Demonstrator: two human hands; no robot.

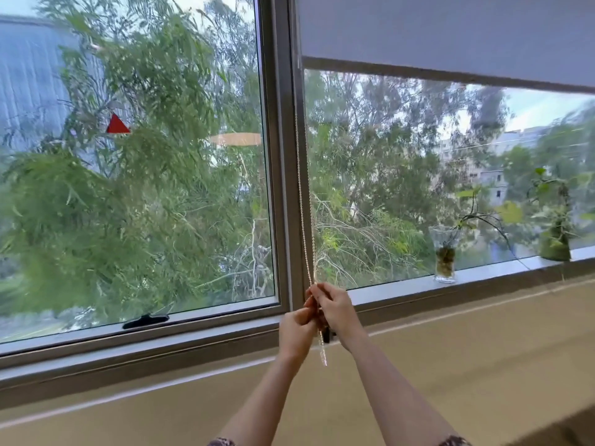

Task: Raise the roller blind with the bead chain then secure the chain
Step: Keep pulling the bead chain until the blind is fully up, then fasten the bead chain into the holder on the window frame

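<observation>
Roller blind [450, 30] raised to upper part of right window pane, bead chain [304, 201] hanging along centre frame post, right hand [335, 309] closed around chain, left hand [297, 329] just below, also gripping chain, loop end dangling beneath both.

I see 2 bare forearms reaching toward 12 o'clock, left grip [297, 326] and right grip [335, 309] clenched, touching.
</observation>
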